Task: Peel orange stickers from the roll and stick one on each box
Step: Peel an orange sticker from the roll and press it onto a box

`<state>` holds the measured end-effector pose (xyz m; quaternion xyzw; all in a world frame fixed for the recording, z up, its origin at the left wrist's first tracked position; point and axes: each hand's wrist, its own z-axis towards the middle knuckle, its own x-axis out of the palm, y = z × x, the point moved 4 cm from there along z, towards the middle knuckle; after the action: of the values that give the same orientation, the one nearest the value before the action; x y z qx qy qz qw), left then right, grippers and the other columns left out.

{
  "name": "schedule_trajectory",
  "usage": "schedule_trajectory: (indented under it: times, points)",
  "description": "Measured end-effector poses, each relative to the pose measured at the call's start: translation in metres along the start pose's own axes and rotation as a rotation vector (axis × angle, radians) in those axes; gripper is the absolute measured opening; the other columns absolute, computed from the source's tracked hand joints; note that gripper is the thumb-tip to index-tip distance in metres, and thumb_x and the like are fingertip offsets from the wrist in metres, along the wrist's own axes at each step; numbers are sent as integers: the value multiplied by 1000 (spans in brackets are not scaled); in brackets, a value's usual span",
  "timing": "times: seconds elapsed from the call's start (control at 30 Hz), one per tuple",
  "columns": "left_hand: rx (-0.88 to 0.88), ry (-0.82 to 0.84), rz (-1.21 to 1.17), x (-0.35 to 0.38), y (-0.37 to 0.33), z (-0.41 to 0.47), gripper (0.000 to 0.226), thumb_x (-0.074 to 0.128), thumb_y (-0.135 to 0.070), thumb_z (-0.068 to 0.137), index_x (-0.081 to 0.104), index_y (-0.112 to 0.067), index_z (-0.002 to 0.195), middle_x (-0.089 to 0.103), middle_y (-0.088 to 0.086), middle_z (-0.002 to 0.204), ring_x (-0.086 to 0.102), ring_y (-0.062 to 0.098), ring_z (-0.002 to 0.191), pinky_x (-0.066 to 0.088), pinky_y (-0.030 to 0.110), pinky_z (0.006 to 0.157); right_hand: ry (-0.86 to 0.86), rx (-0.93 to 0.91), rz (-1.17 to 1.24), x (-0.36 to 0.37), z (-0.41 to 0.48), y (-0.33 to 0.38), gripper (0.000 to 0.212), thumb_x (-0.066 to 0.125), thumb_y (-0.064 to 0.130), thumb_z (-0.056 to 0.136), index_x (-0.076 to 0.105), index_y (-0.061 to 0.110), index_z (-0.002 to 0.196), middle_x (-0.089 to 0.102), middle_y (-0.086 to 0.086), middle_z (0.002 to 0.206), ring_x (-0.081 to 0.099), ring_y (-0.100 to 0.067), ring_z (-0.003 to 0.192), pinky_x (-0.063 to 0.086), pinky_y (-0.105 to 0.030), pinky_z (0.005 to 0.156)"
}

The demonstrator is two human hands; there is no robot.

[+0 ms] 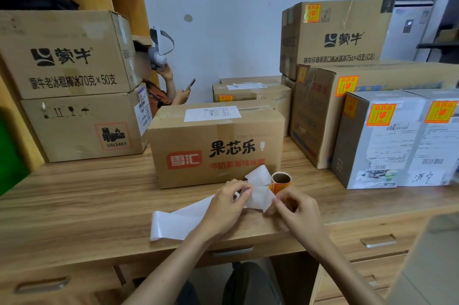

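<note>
Near the desk's (74,193) front edge, just before the middle box (216,145), my left hand (227,206) pinches the white backing strip (178,220) and my right hand (299,209) grips the sticker roll (281,181); bare desktop lies left of that box, stickered boxes (377,145) crowd its right

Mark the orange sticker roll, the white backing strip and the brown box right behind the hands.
Orange sticker roll on cardboard core (281,180): head view, open end of the core.
White backing paper strip (178,222): head view, its flat free end.
Brown cardboard box with red logo (223,135): head view, front face.
</note>
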<state>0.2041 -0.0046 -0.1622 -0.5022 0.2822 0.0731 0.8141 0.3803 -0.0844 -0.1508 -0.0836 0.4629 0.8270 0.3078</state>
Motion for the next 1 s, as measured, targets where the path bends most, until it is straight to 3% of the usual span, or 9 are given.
schedule_trajectory:
  times: [0.17, 0.3, 0.37, 0.47, 0.6, 0.7, 0.77, 0.9, 1.0]
  points:
    - [-39, 1, 4, 1, 0, 0, 18, 53, -31, 104, 70, -29, 110, 62, -15, 111, 54, 3, 108, 48, 19, 84, 13, 69, 44, -18, -7, -8, 22, 69, 7, 88, 66, 23, 73, 60, 11, 72, 53, -13, 66, 39, -18, 58]
    - [-43, -5, 15, 2, 1, 0, 18, 54, -32, 104, 70, -29, 111, 62, -16, 111, 55, 3, 108, 50, 21, 87, 5, 152, 125, -28, -10, -19, 23, 68, 9, 89, 66, 26, 73, 62, 1, 73, 58, -26, 68, 50, -49, 62]
    - [-42, -12, 20, 2, 0, 0, 19, 54, -32, 103, 71, -28, 110, 63, -16, 110, 55, 4, 107, 49, 20, 85, -7, 168, 149, -32, -11, -21, 21, 68, 10, 88, 65, 24, 73, 61, -2, 72, 57, -32, 69, 50, -53, 62]
    - [-43, -18, 19, 2, -1, -1, 19, 55, -33, 103, 70, -27, 111, 63, -15, 110, 56, 5, 107, 48, 19, 84, -50, 186, 199, -38, -11, -17, 17, 66, 14, 85, 63, 22, 70, 60, -2, 67, 56, -28, 66, 49, -47, 58]
    - [-15, -20, 22, 0, -4, -3, 19, 59, -39, 99, 72, -31, 111, 63, -16, 103, 57, 4, 102, 51, 28, 86, -102, 203, 298, -45, -9, -9, 17, 65, 12, 82, 60, 17, 67, 53, -2, 59, 49, -22, 59, 43, -44, 54]
    - [41, -49, 0, -3, -11, -4, 33, 60, -44, 98, 67, -33, 127, 61, -18, 104, 54, 1, 106, 47, 23, 86, -117, 195, 306, -47, -4, 0, 28, 65, 0, 88, 59, 17, 67, 52, 4, 55, 45, -15, 51, 38, -37, 56]
    - [93, -135, 37, -9, -15, -5, 39, 63, -42, 97, 63, -30, 134, 59, -21, 109, 52, -2, 110, 47, 21, 88, -118, 184, 294, -47, 2, 8, 23, 65, 3, 90, 61, 15, 71, 58, 6, 59, 49, -15, 51, 41, -35, 56]
    - [299, -338, 200, -28, -30, -9, 28, 66, -36, 95, 70, -24, 121, 61, -16, 110, 56, 0, 108, 47, 15, 88, -113, 167, 228, -38, 18, 25, 16, 66, 14, 92, 64, 17, 76, 68, 5, 79, 61, -17, 69, 48, -35, 58]
    - [472, -416, 273, -41, -50, -12, 23, 67, -36, 93, 73, -20, 108, 65, -10, 104, 58, 6, 100, 51, 21, 83, -88, 164, 210, -26, 29, 40, 14, 65, 18, 92, 64, 18, 78, 68, 6, 81, 65, -14, 78, 54, -35, 60]
